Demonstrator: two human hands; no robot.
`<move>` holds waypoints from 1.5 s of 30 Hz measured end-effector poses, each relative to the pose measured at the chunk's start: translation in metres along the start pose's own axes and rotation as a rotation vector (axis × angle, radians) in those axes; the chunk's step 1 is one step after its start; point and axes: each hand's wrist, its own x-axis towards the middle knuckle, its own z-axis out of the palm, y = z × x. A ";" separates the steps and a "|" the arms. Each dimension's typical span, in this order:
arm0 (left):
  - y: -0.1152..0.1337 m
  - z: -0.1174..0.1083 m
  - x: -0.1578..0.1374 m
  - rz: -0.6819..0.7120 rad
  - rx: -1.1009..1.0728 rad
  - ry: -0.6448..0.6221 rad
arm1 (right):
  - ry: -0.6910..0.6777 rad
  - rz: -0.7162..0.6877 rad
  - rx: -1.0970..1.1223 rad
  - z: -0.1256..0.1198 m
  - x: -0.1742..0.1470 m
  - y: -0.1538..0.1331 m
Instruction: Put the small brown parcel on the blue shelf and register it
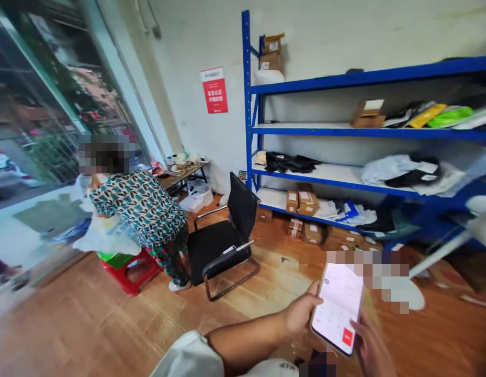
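Observation:
A smartphone (pixel 336 306) with a bright screen is held upright between both my hands, low in the head view. My left hand (pixel 303 314) grips its left edge, the thumb lying on the front. On the other side my right hand (pixel 370 340) holds the lower right edge, its thumb over the screen near a red button. The screen shows what looks like a keypad; its text is too small to read. The fingers behind the phone are hidden.
A black armchair (pixel 215 246) stands ahead on the wooden floor. Left of it, a person (pixel 148 209) bends over bags beside a red stool (pixel 135 275). Blue shelving (pixel 325 84) with parcels lines the wall. A white stand (pixel 442 254) is at right; a small table (pixel 183 175) stands behind.

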 end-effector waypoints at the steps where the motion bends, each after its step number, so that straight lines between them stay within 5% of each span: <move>1: 0.001 0.002 0.015 -0.002 0.015 0.012 | -0.031 0.008 0.004 -0.006 0.018 -0.008; 6: -0.007 0.025 0.091 -0.129 0.052 0.013 | -0.213 0.074 0.177 -0.042 0.092 -0.037; 12: -0.037 0.049 0.182 -0.177 0.090 0.108 | -0.268 0.030 0.194 -0.100 0.177 -0.023; 18: -0.067 0.048 0.295 -0.289 0.201 0.126 | -0.378 -0.083 0.172 -0.166 0.263 -0.006; 22: -0.086 0.051 0.400 -0.366 0.220 0.062 | -0.255 -0.054 0.207 -0.208 0.337 0.000; 28: -0.135 0.079 0.548 -0.597 0.053 -0.123 | 0.121 -0.010 0.263 -0.294 0.426 0.003; 36: -0.270 0.192 0.675 -0.930 0.063 -0.341 | 0.575 0.041 0.374 -0.463 0.450 0.021; 41: -0.390 0.298 0.724 -1.024 0.118 -0.465 | 0.621 -0.018 0.353 -0.614 0.434 0.032; 45: -0.495 0.393 0.755 -1.034 0.160 -0.501 | 0.827 -0.042 0.393 -0.751 0.433 0.036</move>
